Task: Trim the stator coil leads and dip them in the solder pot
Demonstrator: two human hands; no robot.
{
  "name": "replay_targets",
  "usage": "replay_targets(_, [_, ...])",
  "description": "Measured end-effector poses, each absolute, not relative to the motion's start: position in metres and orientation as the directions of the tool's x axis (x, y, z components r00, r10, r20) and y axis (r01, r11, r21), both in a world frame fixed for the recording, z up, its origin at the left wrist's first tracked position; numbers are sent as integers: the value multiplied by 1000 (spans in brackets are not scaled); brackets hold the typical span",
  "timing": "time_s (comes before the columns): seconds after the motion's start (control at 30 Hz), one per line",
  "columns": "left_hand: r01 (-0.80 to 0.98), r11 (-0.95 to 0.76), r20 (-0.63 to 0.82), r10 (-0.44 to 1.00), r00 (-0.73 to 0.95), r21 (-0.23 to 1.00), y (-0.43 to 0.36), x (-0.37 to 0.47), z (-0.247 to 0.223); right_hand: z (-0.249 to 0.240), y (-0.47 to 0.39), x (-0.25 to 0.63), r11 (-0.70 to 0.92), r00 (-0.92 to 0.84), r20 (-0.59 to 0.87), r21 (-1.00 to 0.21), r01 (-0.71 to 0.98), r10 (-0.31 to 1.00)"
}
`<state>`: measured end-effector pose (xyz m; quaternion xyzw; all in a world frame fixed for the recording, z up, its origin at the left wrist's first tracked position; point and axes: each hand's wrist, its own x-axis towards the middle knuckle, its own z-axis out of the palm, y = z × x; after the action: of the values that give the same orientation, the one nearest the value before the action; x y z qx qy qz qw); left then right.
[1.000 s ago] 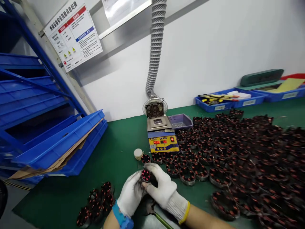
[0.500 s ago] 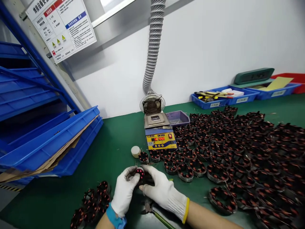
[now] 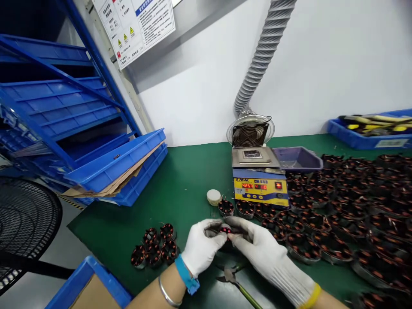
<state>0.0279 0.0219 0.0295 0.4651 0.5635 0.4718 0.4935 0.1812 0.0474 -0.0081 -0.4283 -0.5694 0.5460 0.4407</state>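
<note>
Your white-gloved left hand [image 3: 202, 247] and white-gloved right hand [image 3: 259, 242] pinch one small round grey-rimmed part with reddish spots [image 3: 225, 228] between fingers, before the yellow-and-blue digital-display box [image 3: 260, 192]; the two-sided grip presumably steadies it. Green-handled metal cutters [image 3: 236, 282] lie box-front, likely for quick reach.

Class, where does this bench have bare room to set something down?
Mainly the green tabletop between the blue trays and the white tub, back to the wall. A smaller patch lies between the left ring cluster and the tabletop's left edge. Rings crowd the right side; the left hand and right hand, holding a small ring, and the pliers occupy the front middle.
</note>
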Motion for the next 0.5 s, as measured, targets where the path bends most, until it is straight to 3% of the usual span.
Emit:
replay_targets(0.17, [140, 174, -174, 985, -8, 975, 22, 21, 42, -6, 44, 190, 174, -174, 126, -940, 294, 977])
replay_targets(0.23, [174, 187, -198, 979, 43, 967, 21, 15, 51, -1, 44, 191, 191, -140, 152, -924, 332, 978])
replay_targets(0.3, [183, 201, -225, 967, 117, 962, 18, 7, 61, 4, 45, 190, 159, -99, 138, -955, 252, 985])
replay_targets(0.37, [155, 207, -233, 957, 172, 966, 16, -1, 69, 11, 47, 189, 80, -105, 72, -994, 68, 992])
replay_targets(0.5, [22, 162, -163, 980, 118, 987, 20, -4, 69, 21, 48, 186, -94, -161, -60, -973, -211, 985])
